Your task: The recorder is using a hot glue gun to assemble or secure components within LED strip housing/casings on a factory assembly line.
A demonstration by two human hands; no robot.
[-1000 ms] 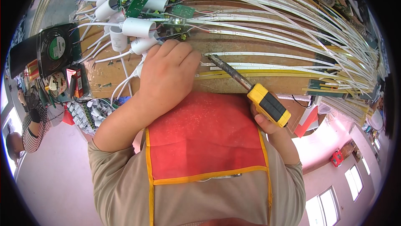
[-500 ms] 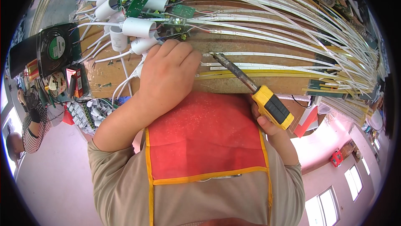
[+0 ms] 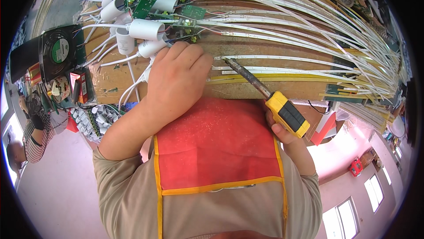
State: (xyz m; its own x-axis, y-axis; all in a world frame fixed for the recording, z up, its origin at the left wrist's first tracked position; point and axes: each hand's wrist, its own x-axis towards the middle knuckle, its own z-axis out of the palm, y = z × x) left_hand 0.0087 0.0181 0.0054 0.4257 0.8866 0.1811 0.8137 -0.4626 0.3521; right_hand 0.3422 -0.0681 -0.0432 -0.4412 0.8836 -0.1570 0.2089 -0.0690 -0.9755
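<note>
My right hand (image 3: 282, 132) grips a soldering iron (image 3: 288, 113) by its yellow and black handle. The iron's dark shaft slants up and left, and its tip is at the left end of a white LED strip (image 3: 274, 57). My left hand (image 3: 179, 75) is closed with the fingers curled down beside that strip end; whatever it pinches is hidden under the fingers. Just beyond its knuckles lie a white cylindrical lamp cap (image 3: 151, 48) and another white cap (image 3: 147, 29) with cables. Green circuit boards (image 3: 145, 7) with thin red wires run to more strips.
A black fan (image 3: 61, 49) stands at the left of the brown work board (image 3: 265, 89), near a red and white box (image 3: 78, 87). Many strips bunch together at the right. A pile of white parts (image 3: 95, 122) lies lower left. Another person (image 3: 37, 139) is at the far left.
The soldering iron has shifted very slightly, its tip staying by the strip's end. My left hand has hardly moved. At the far left, the other person's arm has moved a little.
</note>
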